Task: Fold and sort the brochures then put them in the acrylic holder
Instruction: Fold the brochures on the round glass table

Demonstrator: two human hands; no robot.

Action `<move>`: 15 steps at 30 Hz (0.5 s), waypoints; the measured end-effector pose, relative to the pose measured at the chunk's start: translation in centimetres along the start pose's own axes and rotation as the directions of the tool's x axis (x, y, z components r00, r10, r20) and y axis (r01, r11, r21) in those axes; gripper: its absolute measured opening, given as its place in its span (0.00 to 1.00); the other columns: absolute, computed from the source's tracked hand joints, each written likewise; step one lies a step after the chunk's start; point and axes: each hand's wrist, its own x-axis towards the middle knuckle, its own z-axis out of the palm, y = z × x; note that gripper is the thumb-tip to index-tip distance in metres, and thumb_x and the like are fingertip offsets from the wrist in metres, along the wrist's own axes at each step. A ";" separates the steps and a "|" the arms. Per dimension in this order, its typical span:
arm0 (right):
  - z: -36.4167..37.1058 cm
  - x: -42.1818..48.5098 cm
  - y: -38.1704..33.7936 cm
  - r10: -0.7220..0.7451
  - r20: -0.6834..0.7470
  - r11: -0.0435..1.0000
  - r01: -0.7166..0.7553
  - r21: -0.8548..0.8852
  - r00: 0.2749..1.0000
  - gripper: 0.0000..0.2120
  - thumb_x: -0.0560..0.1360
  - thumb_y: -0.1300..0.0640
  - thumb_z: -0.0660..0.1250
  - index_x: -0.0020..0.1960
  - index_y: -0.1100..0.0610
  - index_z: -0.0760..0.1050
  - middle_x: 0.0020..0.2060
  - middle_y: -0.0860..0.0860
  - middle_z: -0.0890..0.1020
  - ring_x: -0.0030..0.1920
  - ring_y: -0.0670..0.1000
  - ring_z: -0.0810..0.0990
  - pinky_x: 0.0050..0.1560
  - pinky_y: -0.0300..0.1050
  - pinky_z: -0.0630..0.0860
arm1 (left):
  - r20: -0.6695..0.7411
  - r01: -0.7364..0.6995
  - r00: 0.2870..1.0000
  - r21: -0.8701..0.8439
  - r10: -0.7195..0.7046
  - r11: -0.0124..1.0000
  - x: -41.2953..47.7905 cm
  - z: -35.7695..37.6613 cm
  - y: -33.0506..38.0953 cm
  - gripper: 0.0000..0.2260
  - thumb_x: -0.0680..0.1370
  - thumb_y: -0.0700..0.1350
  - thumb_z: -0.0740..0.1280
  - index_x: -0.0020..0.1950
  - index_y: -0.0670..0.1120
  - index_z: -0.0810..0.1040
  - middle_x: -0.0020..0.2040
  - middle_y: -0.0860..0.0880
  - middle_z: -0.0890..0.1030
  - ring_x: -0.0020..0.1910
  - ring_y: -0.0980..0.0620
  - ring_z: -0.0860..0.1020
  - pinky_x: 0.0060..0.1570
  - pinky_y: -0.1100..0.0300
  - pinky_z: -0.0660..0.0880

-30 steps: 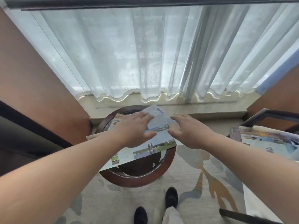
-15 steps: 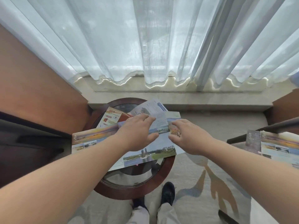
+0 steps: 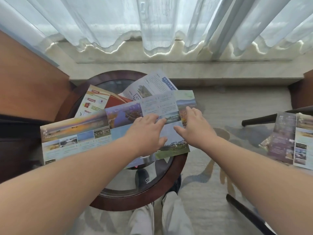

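Head view.

Surface: round table (image 3: 118, 203), dark wood rim, glass top. A shoe (image 3: 144, 178) shows through the glass near the table's front edge; pale trouser legs (image 3: 169, 216) lie below the rim.

Room: sheer white curtain (image 3: 152, 22) hangs behind the table, its hem on a pale stone sill (image 3: 169, 68). Brown wooden panel (image 3: 30, 78) to the table's left. Patterned grey carpet (image 3: 237, 102) to its right. Further right of the table, well apart from it, a second batch of printed leaflets (image 3: 291, 138) lies spread out beside a dark chair arm (image 3: 271, 116).

Task items on the table:
- long brochure (image 3: 76, 133), unfolded, scenic photo panels, lying across the table's middle; both ends overhang the rim, the left end further.
- red brochure (image 3: 94, 100), at the table's back left, partly under the long one.
- white brochure (image 3: 152, 83), blue heading, at the table's back, tilted, lower edge tucked behind the long one.

Hands:
- left hand (image 3: 145, 133), palm down on the long brochure over the table's centre; fingers (image 3: 157, 120) straight and close together, thumb out sideways, gripping nothing.
- right hand (image 3: 191, 128), palm down on the brochure's right end at the table's right rim; fingers (image 3: 189, 111) extended and slightly spread, thumb pointing toward the left hand, gripping nothing. The two hands lie near each other, not touching.
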 end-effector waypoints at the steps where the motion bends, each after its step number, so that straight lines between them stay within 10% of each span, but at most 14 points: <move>1: 0.4 0.8 0.1 0.040 0.003 0.999 -0.040 0.010 0.999 0.44 0.77 0.42 0.65 0.80 0.58 0.45 0.79 0.57 0.51 0.79 0.57 0.52 0.76 0.55 0.57 | -0.015 -0.004 1.000 0.012 0.004 1.000 0.4 0.5 -0.3 0.30 0.79 0.60 0.58 0.78 0.49 0.57 0.76 0.44 0.62 0.75 0.44 0.60 0.72 0.48 0.59; 7: 2.5 4.0 1.0 0.241 0.029 0.969 -0.242 0.044 0.970 0.48 0.74 0.35 0.66 0.79 0.62 0.48 0.77 0.59 0.58 0.76 0.59 0.60 0.71 0.56 0.64 | -0.040 -0.044 0.998 0.014 0.045 0.999 2.2 2.7 -0.1 0.29 0.79 0.58 0.59 0.77 0.49 0.58 0.75 0.45 0.61 0.74 0.45 0.59 0.71 0.48 0.58; 15: 3.6 4.6 1.4 0.236 -0.092 0.967 -0.243 -0.074 0.967 0.14 0.80 0.48 0.63 0.56 0.58 0.75 0.53 0.56 0.80 0.53 0.60 0.78 0.43 0.48 0.70 | 0.022 -0.032 0.999 -0.023 0.032 0.999 2.6 3.7 -0.8 0.29 0.79 0.57 0.59 0.77 0.49 0.58 0.75 0.45 0.61 0.73 0.45 0.60 0.72 0.48 0.58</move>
